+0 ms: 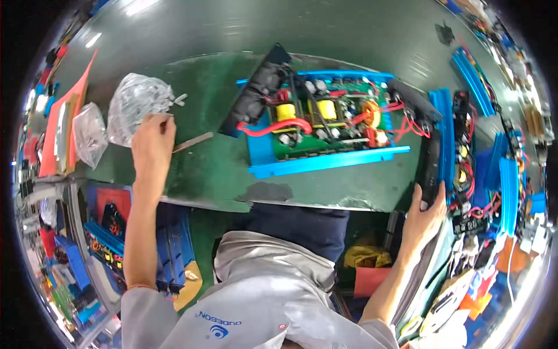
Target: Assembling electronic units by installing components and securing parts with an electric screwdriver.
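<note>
My left hand (153, 145) is at the near edge of a clear plastic bag (131, 102) of small pale pieces, its fingertips pinched together. What they hold, if anything, is too small to make out. My right hand (423, 218) has thumb and fingers on either side of the near end of a black end panel (430, 168), which lies along a blue metal housing (445, 139). Between the hands lies an open blue housing (331, 160) with a green circuit board (314, 142), yellow transformers and red wires. A black fan panel (258, 90) leans at its left end.
A flat narrow strip (193, 142) lies right of my left hand. Another clear bag (90, 135) and an orange sheet (64, 122) are at the far left. More blue housings (508, 192) with loose wires crowd the right. The bench's front edge (349, 208) runs before my body.
</note>
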Demonstrator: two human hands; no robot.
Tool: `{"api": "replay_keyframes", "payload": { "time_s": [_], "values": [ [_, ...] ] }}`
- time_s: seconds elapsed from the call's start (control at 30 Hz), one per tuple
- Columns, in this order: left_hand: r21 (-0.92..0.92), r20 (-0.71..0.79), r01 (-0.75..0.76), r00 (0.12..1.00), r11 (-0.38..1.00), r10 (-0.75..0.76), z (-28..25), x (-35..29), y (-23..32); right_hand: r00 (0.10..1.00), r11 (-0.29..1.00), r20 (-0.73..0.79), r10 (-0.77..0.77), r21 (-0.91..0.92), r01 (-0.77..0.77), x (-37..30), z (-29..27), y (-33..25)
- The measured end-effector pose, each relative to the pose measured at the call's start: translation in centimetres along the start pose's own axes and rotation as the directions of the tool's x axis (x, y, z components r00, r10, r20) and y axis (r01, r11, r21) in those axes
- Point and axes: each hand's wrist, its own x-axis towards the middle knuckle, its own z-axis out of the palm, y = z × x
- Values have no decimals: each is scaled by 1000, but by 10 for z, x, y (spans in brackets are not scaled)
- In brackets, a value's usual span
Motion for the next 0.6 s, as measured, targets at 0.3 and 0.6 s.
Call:
{"api": "replay_keyframes", "payload": {
  "time_s": [0.3, 0.6],
  "values": [
    [153, 50, -164, 986, 975, 158, 7, 15, -12, 713, 468, 612, 342, 546, -694, -98, -43, 13],
    [-429, 132, 26, 991, 903, 34, -57, 32, 21, 487, 250, 831, -269, 549, -797, -149, -32, -40]
  ]
}}
